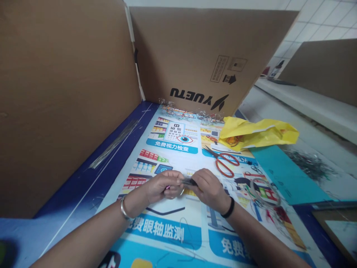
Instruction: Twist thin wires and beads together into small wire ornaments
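Observation:
Above the middle of the printed sheet [192, 208], my two hands meet at the fingertips. My right hand [211, 189] is closed round a dark metal tool that looks like pliers [189, 181], its tip pointing left to my other hand. My left hand [166, 185] pinches what looks like a thin curved wire, with a small pink bit showing between the fingers; the fingers hide most of it. Red-handled scissors [224, 163] lie with blades parted just beyond my right hand. Loose pieces of wire [182, 230] lie on the sheet nearer to me.
Tall cardboard panels [195, 48] stand at the left and back. A bundle of straight wires [114, 145] lies at left. Tangled wire pieces [206, 118] line the back. At right are a yellow bag [262, 132], a coil of clear wire [275, 193] and a dark wire heap [309, 163].

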Action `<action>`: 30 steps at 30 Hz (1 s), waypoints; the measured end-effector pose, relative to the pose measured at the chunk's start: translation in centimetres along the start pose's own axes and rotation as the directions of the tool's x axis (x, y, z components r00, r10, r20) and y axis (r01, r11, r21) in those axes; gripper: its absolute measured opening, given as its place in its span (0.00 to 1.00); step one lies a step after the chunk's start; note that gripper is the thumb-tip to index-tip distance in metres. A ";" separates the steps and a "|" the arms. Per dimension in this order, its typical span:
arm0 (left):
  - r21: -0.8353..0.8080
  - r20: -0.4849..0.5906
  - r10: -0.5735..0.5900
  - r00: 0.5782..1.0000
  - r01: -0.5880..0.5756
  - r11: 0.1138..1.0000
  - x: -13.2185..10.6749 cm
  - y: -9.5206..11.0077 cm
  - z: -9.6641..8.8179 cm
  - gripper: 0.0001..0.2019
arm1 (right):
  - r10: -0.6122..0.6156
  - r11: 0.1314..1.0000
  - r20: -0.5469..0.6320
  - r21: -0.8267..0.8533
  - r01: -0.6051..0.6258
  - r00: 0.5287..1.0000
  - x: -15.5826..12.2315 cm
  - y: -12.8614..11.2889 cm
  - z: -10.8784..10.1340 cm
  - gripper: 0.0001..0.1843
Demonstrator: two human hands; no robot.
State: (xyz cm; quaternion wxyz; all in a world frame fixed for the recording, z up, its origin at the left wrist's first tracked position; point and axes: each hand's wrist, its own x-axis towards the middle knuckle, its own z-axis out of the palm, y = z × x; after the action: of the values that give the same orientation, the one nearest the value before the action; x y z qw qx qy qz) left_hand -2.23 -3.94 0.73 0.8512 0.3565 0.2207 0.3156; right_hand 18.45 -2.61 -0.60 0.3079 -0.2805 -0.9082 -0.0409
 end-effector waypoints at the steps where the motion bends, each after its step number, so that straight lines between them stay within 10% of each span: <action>1: 0.006 -0.001 0.007 1.000 -0.007 1.000 0.0 -0.1 -0.1 0.05 | 0.000 1.000 0.006 0.003 0.000 1.000 0.0 0.0 -0.1 0.04; 30: 0.475 -0.277 0.256 0.926 -0.100 0.874 0.2 -0.2 0.6 0.10 | 0.094 0.994 0.066 -0.054 -0.091 0.993 0.3 0.0 -0.2 0.09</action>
State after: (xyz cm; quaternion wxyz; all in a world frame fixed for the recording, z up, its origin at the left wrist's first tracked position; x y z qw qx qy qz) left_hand -1.62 -4.16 0.92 0.6619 0.5057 0.3936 0.3889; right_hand 18.38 -2.56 -0.26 0.2708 -0.3312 -0.9030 -0.0399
